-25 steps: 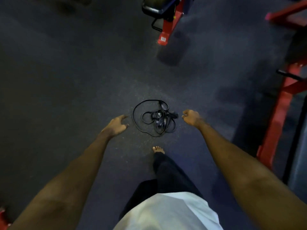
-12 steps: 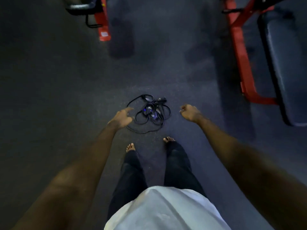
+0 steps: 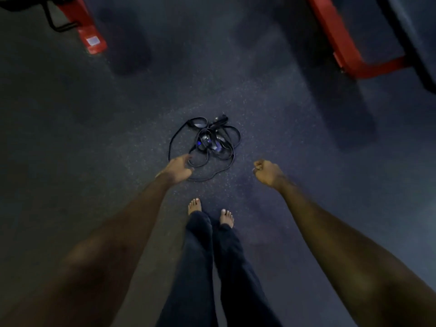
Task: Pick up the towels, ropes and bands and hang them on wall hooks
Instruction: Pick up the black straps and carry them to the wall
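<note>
Rope (image 3: 207,145) on floor (image 3: 94,161), left hand (image 3: 178,169) at edge

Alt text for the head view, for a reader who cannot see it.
A tangled black rope lies on the dark speckled floor just ahead of a standing person's bare feet. The left hand reaches down to the tangle's near edge, fingers relaxed; the right hand, curled and empty, hangs apart from it. Red equipment frames sit at the top.
</note>
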Demonstrator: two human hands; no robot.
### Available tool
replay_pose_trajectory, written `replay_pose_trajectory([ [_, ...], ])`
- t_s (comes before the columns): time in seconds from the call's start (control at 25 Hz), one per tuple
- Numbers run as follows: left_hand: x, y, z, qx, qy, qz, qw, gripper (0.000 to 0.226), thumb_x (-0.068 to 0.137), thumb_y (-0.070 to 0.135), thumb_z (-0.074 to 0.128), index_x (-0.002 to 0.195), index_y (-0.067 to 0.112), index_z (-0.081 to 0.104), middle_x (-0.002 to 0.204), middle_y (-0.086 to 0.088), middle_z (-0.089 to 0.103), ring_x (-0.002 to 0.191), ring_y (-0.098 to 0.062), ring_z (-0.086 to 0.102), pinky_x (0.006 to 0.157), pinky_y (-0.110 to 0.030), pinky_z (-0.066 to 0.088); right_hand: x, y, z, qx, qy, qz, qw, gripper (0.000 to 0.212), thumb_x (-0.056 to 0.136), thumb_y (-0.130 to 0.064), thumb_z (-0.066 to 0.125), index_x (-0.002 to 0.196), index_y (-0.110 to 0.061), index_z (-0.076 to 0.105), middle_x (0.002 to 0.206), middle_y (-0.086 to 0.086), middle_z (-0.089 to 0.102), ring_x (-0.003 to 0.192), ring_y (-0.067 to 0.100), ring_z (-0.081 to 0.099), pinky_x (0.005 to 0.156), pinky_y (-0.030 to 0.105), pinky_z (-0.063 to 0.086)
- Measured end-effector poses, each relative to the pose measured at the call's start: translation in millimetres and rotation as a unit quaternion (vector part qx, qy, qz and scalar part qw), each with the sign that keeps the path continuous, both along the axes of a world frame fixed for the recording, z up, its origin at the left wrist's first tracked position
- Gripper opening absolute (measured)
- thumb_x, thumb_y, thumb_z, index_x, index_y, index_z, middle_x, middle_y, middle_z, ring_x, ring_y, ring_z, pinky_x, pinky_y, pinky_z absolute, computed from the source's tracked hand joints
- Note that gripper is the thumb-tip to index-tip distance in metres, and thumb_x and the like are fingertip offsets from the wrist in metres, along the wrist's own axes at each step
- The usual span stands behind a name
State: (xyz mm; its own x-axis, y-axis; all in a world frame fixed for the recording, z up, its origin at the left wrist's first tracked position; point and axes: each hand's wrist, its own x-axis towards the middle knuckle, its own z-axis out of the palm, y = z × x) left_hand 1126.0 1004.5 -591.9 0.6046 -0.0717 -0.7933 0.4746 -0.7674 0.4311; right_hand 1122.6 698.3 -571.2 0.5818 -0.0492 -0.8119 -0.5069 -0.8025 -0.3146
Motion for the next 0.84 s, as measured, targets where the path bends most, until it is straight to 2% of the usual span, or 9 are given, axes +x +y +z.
replay_pose_trajectory([
  [0.08,16.4,-8.0,-59.5,0.002,-0.013,-0.039,0.999,0.056,0.092,0.021,0.058,0.146,0.021,0.041,0.141,-0.014,0.053,0.125,-0.029,0.053,0.099,-0.033,0.045,-8.6,2.7,-58.2,0.012,-0.001,-0.029,1.0,0.013,0.094,-0.023,0.05,0.087,-0.019,0.06,0.099,0.007,0.061,0.095,0.026,0.055,0.081,0.029,0.04],
  [0.12,24.1,-13.0,-93.1,0.005,-0.017,-0.056,0.998,0.055,0.092,0.02,0.057,0.145,0.021,0.042,0.14,-0.013,0.054,0.124,-0.029,0.055,0.097,-0.031,0.044,-12.8,3.7,-89.5,0.015,0.005,-0.042,0.999,0.013,0.094,-0.023,0.05,0.09,-0.022,0.062,0.103,0.008,0.062,0.1,0.026,0.057,0.085,0.029,0.042],
  [0.16,33.0,-19.0,-129.5,0.01,-0.018,-0.075,0.997,0.054,0.093,0.018,0.056,0.145,0.02,0.042,0.14,-0.014,0.054,0.123,-0.03,0.055,0.095,-0.029,0.043,-14.8,5.0,-120.2,0.016,0.006,-0.059,0.998,0.019,0.095,-0.023,0.051,0.105,-0.02,0.066,0.115,0.009,0.065,0.11,0.028,0.059,0.092,0.032,0.044],
  [0.24,48.2,-31.3,-195.0,0.013,-0.016,-0.117,0.993,0.054,0.093,0.012,0.055,0.145,0.014,0.043,0.139,-0.016,0.053,0.123,-0.033,0.055,0.094,-0.03,0.043,-17.2,6.0,-175.8,0.007,-0.001,-0.093,0.996,0.036,0.097,-0.023,0.05,0.131,-0.013,0.059,0.135,0.009,0.06,0.124,0.032,0.055,0.101,0.034,0.043],
  [0.48,86.7,-59.9,-401.3,0.028,-0.086,-0.212,0.973,0.046,0.091,0.018,0.053,0.135,0.011,0.048,0.127,-0.021,0.06,0.116,-0.038,0.058,0.094,-0.039,0.047,-30.6,14.9,-352.3,0.011,-0.012,-0.147,0.989,0.039,0.098,-0.022,0.05,0.137,-0.017,0.054,0.133,0.007,0.061,0.119,0.028,0.058,0.098,0.032,0.043],
  [0.56,94.9,-73.3,-443.2,0.041,-0.101,-0.246,0.963,0.06,0.091,0.026,0.057,0.146,0.014,0.036,0.142,-0.02,0.049,0.128,-0.038,0.048,0.103,-0.044,0.042,-37.1,18.6,-385.1,0.018,-0.018,-0.161,0.987,0.038,0.099,-0.021,0.05,0.137,-0.015,0.053,0.131,0.006,0.062,0.114,0.023,0.059,0.092,0.027,0.041],
  [0.68,102.0,-92.5,-490.7,0.11,-0.085,-0.317,0.938,0.09,0.088,0.041,0.065,0.156,0.022,0.01,0.162,-0.015,0.013,0.146,-0.038,0.018,0.117,-0.051,0.023,-45.0,24.7,-426.2,0.036,-0.021,-0.17,0.985,0.038,0.098,-0.018,0.051,0.136,-0.015,0.052,0.127,0.004,0.062,0.102,0.015,0.057,0.087,0.023,0.039],
  [0.76,103.8,-95.7,-503.4,0.143,-0.068,-0.366,0.917,0.081,0.086,0.047,0.064,0.152,0.023,0.026,0.161,-0.014,0.015,0.146,-0.036,0.015,0.117,-0.05,0.016,-47.3,26.7,-438.7,0.042,-0.019,-0.169,0.985,0.039,0.097,-0.018,0.052,0.137,-0.017,0.052,0.127,0.002,0.062,0.102,0.014,0.057,0.086,0.024,0.039],
  [0.84,101.9,-88.6,-495.3,0.146,-0.063,-0.403,0.901,0.052,0.088,0.046,0.061,0.132,0.018,0.053,0.143,-0.013,0.045,0.135,-0.029,0.035,0.114,-0.044,0.02,-45.9,28.3,-439.3,0.043,-0.012,-0.172,0.984,0.039,0.098,-0.019,0.052,0.137,-0.018,0.052,0.125,0.002,0.063,0.1,0.014,0.057,0.084,0.024,0.04],
])
